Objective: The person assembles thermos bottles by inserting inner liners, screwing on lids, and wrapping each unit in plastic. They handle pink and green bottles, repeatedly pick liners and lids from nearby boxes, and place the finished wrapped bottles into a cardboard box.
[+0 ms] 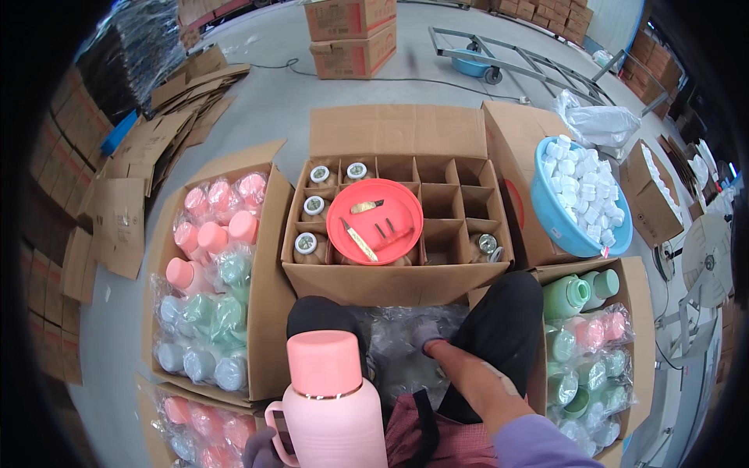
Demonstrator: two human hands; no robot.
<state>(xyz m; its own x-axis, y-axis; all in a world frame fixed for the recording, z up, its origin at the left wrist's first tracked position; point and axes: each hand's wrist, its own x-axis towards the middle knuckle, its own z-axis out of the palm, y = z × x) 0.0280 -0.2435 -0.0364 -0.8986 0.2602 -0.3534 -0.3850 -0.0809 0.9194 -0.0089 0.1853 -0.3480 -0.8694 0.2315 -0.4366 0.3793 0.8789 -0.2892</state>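
A pink thermos jug (331,425) with a pink cup lid and a side handle stands upright in front of me. My left hand (262,448), in a grey glove, is at its handle with the fingers curled round it. Between my knees, my right hand (426,335) reaches down to a pile of clear plastic bags (386,331); its fingers are too unclear to tell their shape. Beyond my knees is a divided cardboard box (367,282) with several glass liners (310,244) in its cells. A red round tray (402,207) on top carries a craft knife (359,239) and small tools.
Open cartons of bagged pink, green and blue jugs stand at left (211,312) and right (581,366). A blue basin (550,214) of white caps rests on a carton at far right. Flattened cardboard (121,222), closed cartons (355,58) and a metal trolley (519,58) lie beyond.
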